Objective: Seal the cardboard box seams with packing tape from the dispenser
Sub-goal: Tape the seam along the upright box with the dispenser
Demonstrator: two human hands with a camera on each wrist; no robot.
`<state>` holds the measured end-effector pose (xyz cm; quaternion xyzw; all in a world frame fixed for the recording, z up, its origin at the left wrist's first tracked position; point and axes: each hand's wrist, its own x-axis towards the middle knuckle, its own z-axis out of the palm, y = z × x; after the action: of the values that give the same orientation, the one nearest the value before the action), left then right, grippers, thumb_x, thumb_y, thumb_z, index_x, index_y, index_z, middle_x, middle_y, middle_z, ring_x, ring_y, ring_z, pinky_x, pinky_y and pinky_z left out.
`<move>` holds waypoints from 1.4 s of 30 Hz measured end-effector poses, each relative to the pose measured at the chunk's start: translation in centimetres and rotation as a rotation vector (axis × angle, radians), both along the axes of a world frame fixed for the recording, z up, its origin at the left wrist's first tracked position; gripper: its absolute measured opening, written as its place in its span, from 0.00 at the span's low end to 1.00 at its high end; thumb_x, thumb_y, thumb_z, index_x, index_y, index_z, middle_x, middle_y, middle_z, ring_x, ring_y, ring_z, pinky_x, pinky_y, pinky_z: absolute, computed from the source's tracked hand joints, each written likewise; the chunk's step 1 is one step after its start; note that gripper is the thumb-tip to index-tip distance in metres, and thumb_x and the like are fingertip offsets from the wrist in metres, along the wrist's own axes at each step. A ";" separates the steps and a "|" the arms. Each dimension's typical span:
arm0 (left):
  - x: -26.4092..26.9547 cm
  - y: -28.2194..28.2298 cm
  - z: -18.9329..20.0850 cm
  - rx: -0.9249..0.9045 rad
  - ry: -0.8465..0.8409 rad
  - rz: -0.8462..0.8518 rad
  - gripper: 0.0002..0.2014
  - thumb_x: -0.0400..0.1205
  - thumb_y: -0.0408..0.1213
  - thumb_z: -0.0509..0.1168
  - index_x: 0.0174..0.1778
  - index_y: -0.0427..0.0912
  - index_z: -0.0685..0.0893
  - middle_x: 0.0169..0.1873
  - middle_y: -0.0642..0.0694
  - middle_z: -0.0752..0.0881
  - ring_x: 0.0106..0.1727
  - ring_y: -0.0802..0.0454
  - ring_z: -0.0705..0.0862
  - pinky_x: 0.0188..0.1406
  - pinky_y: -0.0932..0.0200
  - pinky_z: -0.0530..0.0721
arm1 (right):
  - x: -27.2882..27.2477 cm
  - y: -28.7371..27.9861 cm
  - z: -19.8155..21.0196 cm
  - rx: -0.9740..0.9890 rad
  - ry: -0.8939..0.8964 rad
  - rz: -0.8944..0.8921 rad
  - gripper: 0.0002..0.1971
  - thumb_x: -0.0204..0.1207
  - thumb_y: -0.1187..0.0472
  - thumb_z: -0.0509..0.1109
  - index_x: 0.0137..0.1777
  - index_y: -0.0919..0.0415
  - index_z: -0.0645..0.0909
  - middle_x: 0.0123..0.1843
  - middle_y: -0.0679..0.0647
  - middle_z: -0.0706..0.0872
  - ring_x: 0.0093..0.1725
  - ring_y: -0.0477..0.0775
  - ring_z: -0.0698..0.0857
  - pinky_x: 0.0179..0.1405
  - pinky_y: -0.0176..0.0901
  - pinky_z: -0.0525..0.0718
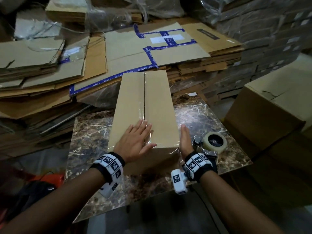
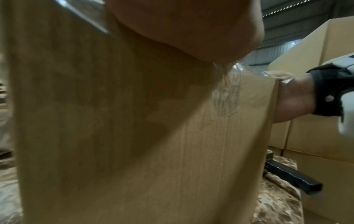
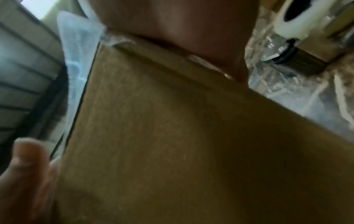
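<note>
Both forearms are stretched forward over the marble table [image 1: 87, 132]. On it the cardboard box [image 1: 157, 102] is laid lengthwise, its long axis and centre seam [image 1: 144, 92] running straight away from the person. The left hand [image 1: 135, 141] is pressed flat, fingers straight, on clear tape [image 1: 148, 141] at the near end of the seam. The right hand [image 1: 185, 141] is laid open against the box's right side. The tape dispenser [image 1: 212, 142] lies just beside that hand, so it is judged the nearer one for picking it up.
</note>
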<state>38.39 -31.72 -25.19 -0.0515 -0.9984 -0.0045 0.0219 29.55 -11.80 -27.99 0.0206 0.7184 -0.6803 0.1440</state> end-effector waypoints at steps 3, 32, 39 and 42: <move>0.0 0.0 0.1 0.044 0.024 0.019 0.41 0.84 0.68 0.30 0.87 0.44 0.53 0.86 0.42 0.55 0.87 0.48 0.49 0.85 0.43 0.56 | 1.1 1.0 1.7 0.214 0.325 -0.048 0.20 0.90 0.50 0.52 0.70 0.58 0.78 0.63 0.51 0.82 0.62 0.49 0.79 0.62 0.39 0.73; 0.3 0.4 0.5 0.043 0.079 0.097 0.37 0.86 0.63 0.38 0.79 0.40 0.69 0.80 0.37 0.69 0.84 0.40 0.63 0.80 0.41 0.66 | -2.4 4.7 5.3 1.279 0.877 1.111 0.53 0.71 0.38 0.75 0.84 0.31 0.37 0.88 0.47 0.34 0.66 0.63 0.84 0.59 0.60 0.87; 0.3 0.3 0.4 0.038 0.093 0.091 0.36 0.86 0.62 0.38 0.75 0.41 0.75 0.78 0.37 0.72 0.82 0.40 0.65 0.78 0.41 0.68 | -1.6 5.2 5.0 1.195 0.925 1.063 0.37 0.78 0.29 0.51 0.85 0.34 0.44 0.89 0.46 0.36 0.60 0.58 0.87 0.53 0.56 0.88; 0.4 0.3 0.4 0.036 0.093 0.089 0.34 0.86 0.61 0.40 0.73 0.41 0.76 0.78 0.37 0.73 0.82 0.40 0.66 0.78 0.41 0.69 | -1.3 5.3 4.1 1.132 0.934 1.011 0.35 0.79 0.29 0.46 0.85 0.34 0.46 0.89 0.45 0.39 0.60 0.56 0.87 0.54 0.56 0.88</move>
<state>38.82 -31.37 -24.76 -0.0066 -0.9974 -0.0190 0.0696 28.29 -6.52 -23.90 -0.5101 0.8555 -0.0175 0.0875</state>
